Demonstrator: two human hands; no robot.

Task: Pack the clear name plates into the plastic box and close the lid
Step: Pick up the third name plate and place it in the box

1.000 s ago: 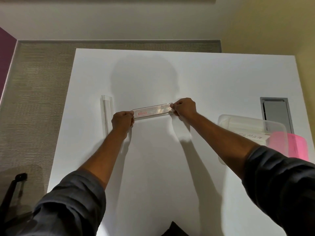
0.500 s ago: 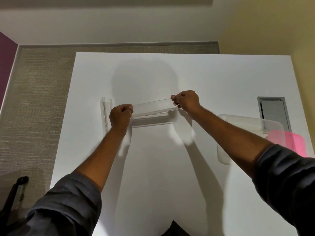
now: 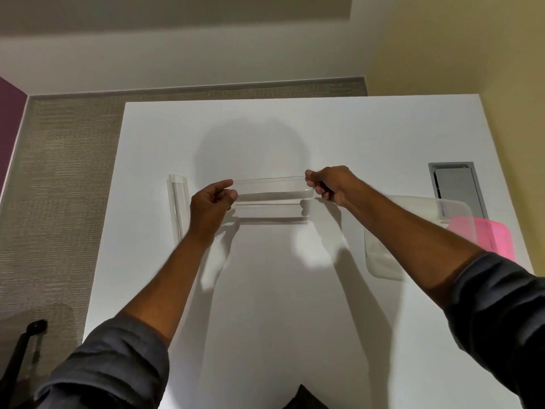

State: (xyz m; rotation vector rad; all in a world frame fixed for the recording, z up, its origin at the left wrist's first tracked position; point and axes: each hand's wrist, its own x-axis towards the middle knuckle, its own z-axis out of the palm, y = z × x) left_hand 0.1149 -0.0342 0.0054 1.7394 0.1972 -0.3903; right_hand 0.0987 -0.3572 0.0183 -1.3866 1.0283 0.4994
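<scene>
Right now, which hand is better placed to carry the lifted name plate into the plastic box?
The right hand. It pinches the name plate at the end nearer the plastic box, which sits on the person's right. The left hand is farther away.

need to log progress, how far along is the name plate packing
Done: nothing visibly packed; what the plastic box holds is hard to tell behind the right arm. In hand: one clear name plate held above the table, right hand pinching one end, left hand at the other. Left: that plate, the second name plate lying at the left, then the pink lid.
</scene>
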